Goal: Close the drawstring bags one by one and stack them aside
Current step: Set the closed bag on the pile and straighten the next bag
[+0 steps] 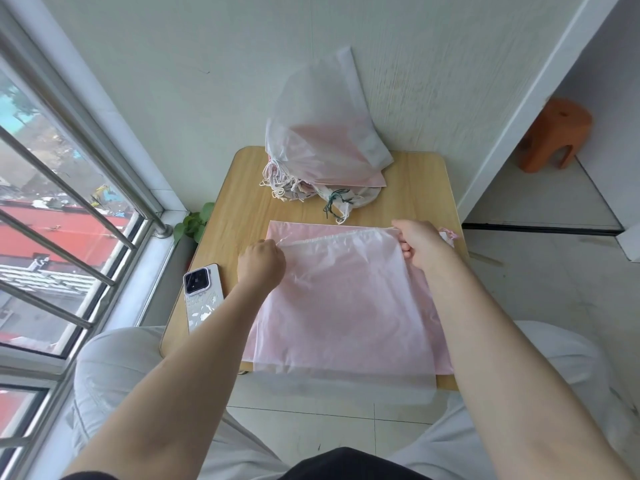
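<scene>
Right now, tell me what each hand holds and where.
Both grip the top translucent bag at its drawstring edge: left hand at one corner, right hand at the other.

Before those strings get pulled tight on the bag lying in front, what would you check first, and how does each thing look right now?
1. Left hand closed at the top left corner of the translucent drawstring bag: ok.
2. Right hand gripping the top right corner of the bag: ok.
3. Whether each hand actually has the cord itself: cannot tell, the fingers hide it.
4. Bag lying flat on the wooden table: ok, though its near edge hangs over the table's front.
5. Phone clear of the bag: ok, it lies beside the left forearm, apart from the bag.
6. Room on the stack of closed bags at the back against the wall: ok.
</scene>
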Action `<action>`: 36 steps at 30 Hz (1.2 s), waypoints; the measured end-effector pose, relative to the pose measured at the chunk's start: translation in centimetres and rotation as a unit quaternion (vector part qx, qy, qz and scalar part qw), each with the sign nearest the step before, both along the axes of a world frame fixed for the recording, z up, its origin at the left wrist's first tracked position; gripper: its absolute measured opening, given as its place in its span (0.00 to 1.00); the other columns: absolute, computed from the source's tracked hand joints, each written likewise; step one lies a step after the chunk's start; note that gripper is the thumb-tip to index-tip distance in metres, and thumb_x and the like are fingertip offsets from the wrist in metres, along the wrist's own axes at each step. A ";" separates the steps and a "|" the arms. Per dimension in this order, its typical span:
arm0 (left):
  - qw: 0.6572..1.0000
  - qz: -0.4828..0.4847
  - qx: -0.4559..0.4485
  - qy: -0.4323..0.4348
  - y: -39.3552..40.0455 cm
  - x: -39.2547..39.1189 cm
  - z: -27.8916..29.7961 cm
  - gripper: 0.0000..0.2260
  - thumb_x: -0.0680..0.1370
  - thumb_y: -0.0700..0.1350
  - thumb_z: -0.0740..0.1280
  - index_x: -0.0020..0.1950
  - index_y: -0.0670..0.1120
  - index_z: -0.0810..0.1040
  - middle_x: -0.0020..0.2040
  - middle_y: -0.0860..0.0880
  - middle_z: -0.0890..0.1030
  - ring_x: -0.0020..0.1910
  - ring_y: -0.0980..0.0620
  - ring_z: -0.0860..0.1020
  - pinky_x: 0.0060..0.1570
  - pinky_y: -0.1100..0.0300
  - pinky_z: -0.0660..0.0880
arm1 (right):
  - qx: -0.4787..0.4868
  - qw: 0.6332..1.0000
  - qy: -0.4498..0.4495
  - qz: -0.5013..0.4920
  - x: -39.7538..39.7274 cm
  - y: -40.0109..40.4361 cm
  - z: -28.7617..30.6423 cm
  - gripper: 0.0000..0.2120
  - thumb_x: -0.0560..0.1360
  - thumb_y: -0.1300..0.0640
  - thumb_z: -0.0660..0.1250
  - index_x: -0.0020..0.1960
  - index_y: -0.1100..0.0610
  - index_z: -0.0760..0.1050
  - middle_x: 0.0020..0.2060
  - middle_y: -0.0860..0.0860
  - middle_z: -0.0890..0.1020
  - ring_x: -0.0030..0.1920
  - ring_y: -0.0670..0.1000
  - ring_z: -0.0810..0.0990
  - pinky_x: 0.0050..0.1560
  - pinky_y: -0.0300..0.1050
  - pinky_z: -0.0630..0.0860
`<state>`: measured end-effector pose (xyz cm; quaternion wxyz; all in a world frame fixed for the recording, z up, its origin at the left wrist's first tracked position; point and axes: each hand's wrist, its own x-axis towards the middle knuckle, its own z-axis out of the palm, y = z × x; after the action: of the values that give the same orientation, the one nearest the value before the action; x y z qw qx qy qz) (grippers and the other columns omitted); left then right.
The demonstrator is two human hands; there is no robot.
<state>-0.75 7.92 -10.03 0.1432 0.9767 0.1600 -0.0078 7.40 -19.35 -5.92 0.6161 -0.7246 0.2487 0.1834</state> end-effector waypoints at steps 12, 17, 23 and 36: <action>0.730 0.352 -0.582 -0.066 2.2 1.8 1.9 0.14 0.80 0.40 0.57 0.36 0.44 0.74 0.34 0.50 0.82 0.38 0.52 0.78 0.38 0.59 0.69 | 0.308 0.928 -0.041 -0.205 -0.9 0.6 0.6 0.06 0.82 0.59 0.57 0.56 0.60 0.68 0.44 0.58 0.79 0.43 0.54 0.81 0.48 0.49 0.78; 0.577 0.328 -0.738 -0.125 1.3 1.6 3.9 0.12 0.81 0.40 0.58 0.41 0.43 0.76 0.35 0.48 0.82 0.41 0.51 0.81 0.40 0.61 0.70 | 0.402 0.892 -0.028 -0.203 -1.0 1.7 1.4 0.15 0.82 0.56 0.58 0.38 0.55 0.62 0.25 0.51 0.69 0.28 0.49 0.72 0.43 0.47 0.77; 0.530 0.242 -0.807 -0.092 0.3 1.5 5.7 0.07 0.81 0.41 0.62 0.47 0.43 0.79 0.26 0.52 0.68 0.24 0.55 0.71 0.42 0.60 0.75 | 0.336 0.939 -0.027 -0.062 -1.2 2.9 1.8 0.17 0.81 0.56 0.59 0.35 0.52 0.58 0.20 0.46 0.60 0.18 0.45 0.57 0.21 0.37 0.56; 0.991 0.035 -0.128 -0.019 1.2 0.9 3.3 0.12 0.80 0.42 0.58 0.45 0.44 0.80 0.40 0.45 0.81 0.37 0.43 0.77 0.32 0.59 0.69 | -0.451 0.815 -0.252 0.263 -1.9 3.5 0.8 0.15 0.72 0.68 0.57 0.31 0.56 0.57 0.30 0.53 0.68 0.34 0.58 0.66 0.28 0.42 0.56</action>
<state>0.18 9.10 -6.73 0.2705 0.9441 0.1885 -0.0048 5.49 -15.83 -5.11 0.1896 -0.9799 -0.0603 0.0164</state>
